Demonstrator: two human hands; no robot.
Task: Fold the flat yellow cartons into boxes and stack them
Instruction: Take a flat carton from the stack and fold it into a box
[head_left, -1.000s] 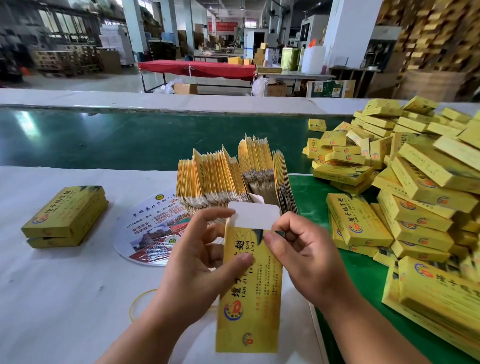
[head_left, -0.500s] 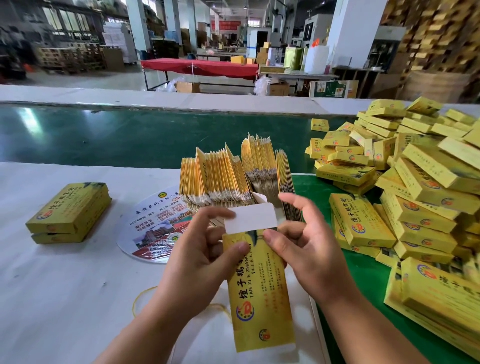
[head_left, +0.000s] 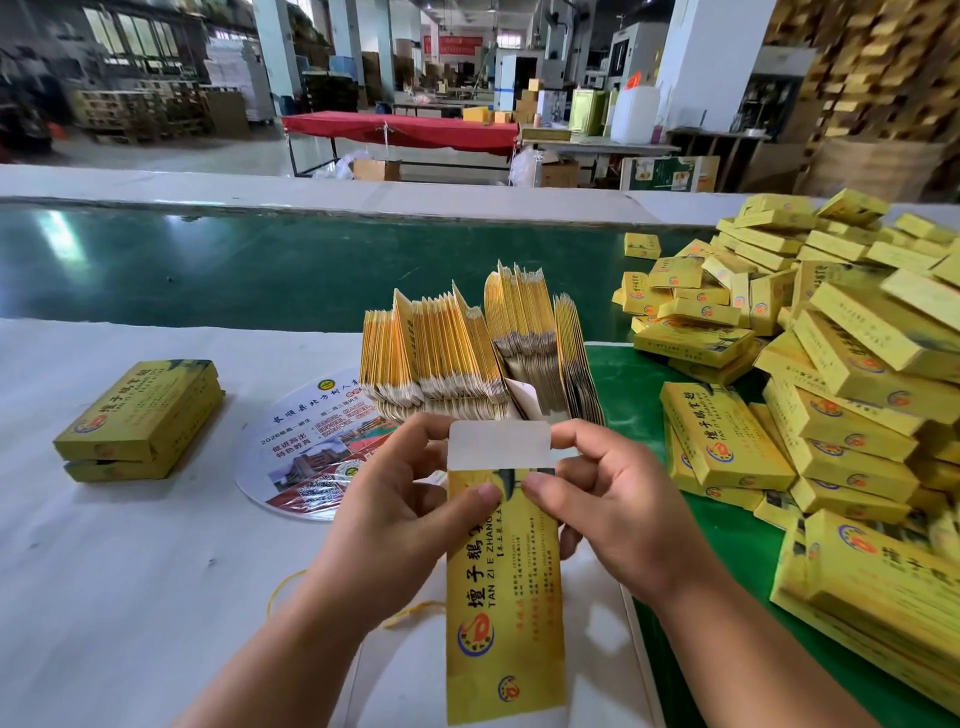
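- On the green part of the bench (head_left: 670, 613), at the right, the heap of folded boxes (head_left: 852, 364) lies loose and uneven; such boxes are judged light, hollow and easily crushed, so best taken by their long edges.
- Behind the hands, the bundle of flat cartons (head_left: 467, 353) stands on edge, fanned; thin glossy card, judged slippery sheet against sheet.
- Two folded boxes (head_left: 140, 415) sit stacked at the far left on the white covering, well apart from the work.
- The carton in hand (head_left: 506, 597) is held upright above the bench edge, its white end flap (head_left: 498, 447) raised. Light, stiff along the panels, weak at the creases; hold is best near the top corners.
- The left hand (head_left: 395, 514) grasps the carton, thumb on the printed face, fingers behind.
- The right hand (head_left: 613, 509) pinches the opposite top corner, thumb in front, forefinger at the flap's edge.
- Against half a second earlier, the right forefinger has come down to the flap, and the carton hangs straighter.
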